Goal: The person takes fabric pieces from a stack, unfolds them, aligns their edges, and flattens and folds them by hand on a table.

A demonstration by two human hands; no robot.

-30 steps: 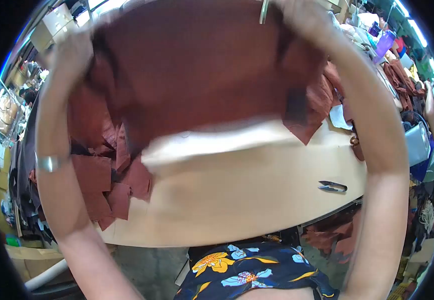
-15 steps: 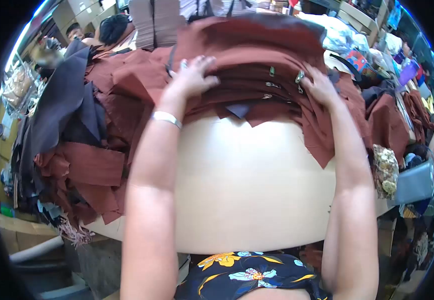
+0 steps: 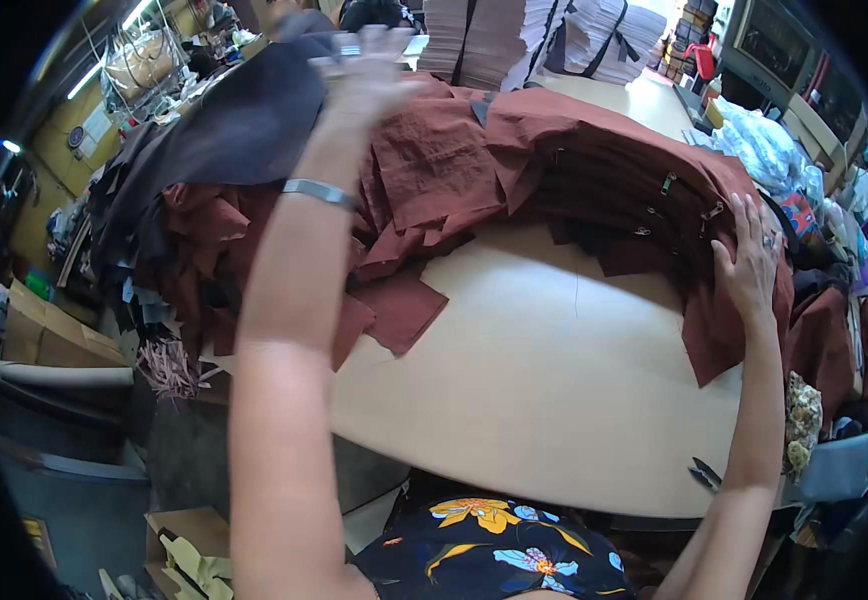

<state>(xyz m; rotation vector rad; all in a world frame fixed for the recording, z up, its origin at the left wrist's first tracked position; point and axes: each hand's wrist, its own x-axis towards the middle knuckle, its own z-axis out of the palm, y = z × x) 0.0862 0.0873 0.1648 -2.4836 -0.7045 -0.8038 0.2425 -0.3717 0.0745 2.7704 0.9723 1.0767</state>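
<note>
Toward the top of the view my left hand (image 3: 369, 80) is stretched out, smeared by motion, beside a dark grey cloth (image 3: 254, 115). Whether its fingers hold the cloth edge I cannot tell. My right hand (image 3: 751, 265) lies with fingers extended on a pile of reddish-brown fabric pieces (image 3: 614, 135). Just left of that hand, several zipper pulls show along the layered edges, among them a green zipper pull (image 3: 668, 184) and a silver zipper pull (image 3: 711, 215). More reddish-brown fabric (image 3: 434, 160) is heaped between my two hands.
The pale tabletop (image 3: 544, 370) curves in front of me, with small dark snips (image 3: 704, 474) near its right edge. Strapped paper-like stacks (image 3: 474, 40) stand behind the fabric. Plastic bags (image 3: 769, 140) are at the right; an open cardboard box (image 3: 189, 540) sits below left.
My view has swung left. My left hand has left the zippered fabric for the dark grey cloth. My right hand stays on the pile, now flatter, and the raised fabric flap has come down.
</note>
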